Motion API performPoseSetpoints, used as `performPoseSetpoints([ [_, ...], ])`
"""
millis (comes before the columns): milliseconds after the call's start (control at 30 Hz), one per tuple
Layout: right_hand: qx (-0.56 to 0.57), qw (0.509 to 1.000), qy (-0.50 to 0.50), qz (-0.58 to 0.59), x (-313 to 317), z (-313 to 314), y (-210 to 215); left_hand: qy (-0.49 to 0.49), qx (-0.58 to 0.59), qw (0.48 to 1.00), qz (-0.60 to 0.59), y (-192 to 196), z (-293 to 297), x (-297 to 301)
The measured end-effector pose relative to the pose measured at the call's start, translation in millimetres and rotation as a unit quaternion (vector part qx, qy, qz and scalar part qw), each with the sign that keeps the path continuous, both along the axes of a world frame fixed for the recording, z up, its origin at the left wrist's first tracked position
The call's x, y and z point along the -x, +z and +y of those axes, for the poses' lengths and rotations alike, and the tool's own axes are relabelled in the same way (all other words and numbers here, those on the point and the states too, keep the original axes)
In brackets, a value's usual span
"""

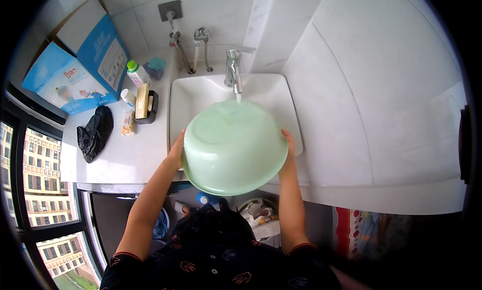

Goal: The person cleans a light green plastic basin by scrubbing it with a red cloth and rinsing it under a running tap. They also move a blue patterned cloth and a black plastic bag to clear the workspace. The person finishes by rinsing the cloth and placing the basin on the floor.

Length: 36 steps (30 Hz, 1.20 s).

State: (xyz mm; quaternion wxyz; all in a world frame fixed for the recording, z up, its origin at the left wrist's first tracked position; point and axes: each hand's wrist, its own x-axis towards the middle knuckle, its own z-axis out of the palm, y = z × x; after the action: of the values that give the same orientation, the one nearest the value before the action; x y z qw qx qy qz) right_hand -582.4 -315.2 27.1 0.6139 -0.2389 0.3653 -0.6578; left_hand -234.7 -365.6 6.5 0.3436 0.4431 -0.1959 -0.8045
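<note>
Green basin (228, 154) held over the front part of the white sink (195, 91), turned over and tilted, underside facing up. Left hand (176, 150) at the basin's 9 o'clock, gripping its side near the rim; from that hand, the basin lies at 3 o'clock. Right hand (288, 145) at the basin's 3 o'clock, gripping the opposite side; from it, the basin lies at 9 o'clock. Some fingers of both hands hidden behind the basin.

Faucet (233, 69) at 12 o'clock of the basin, water stream (239, 97) falling onto the underside. On the counter (135, 159), towards 10 o'clock: green-capped bottle (138, 75), blue-and-white carton (83, 84). Around 9 o'clock: crumpled black bag (95, 134), well apart from the left hand.
</note>
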Motion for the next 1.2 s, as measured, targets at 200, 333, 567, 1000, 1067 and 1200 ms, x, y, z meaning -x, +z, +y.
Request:
performPoseSetpoints([
  [200, -0.137, 0.985, 0.064, -0.078, 8.7, -38.9, 18.6, 0.087, -0.027, 0.987, -0.135, -27.9, 5.1, -13.4],
  [333, -0.271, 0.957, 0.07, -0.073, 41.1, -81.7, -23.2, 0.191, -0.028, 0.968, -0.158, -17.1, 40.4, -6.0],
  [567, 0.243, 0.723, 0.207, 0.613, 30.8, -82.3, -50.0, 0.328, -0.072, 0.942, -0.019, 27.1, 117.4, 8.3],
  [1000, -0.043, 0.879, 0.37, 0.296, -32.8, -209.0, -71.9, 0.236, -0.041, 0.971, 0.027, 32.6, 179.5, 43.4],
  [1067, -0.058, 0.893, 0.387, 0.223, -35.5, -228.8, -91.0, 0.206, -0.036, 0.978, 0.009, 38.3, 179.7, 44.0],
  [1200, -0.001, 0.837, 0.433, 0.334, -58.7, -233.3, -58.4, 0.251, -0.018, 0.966, -0.054, 55.6, 167.3, 29.3],
])
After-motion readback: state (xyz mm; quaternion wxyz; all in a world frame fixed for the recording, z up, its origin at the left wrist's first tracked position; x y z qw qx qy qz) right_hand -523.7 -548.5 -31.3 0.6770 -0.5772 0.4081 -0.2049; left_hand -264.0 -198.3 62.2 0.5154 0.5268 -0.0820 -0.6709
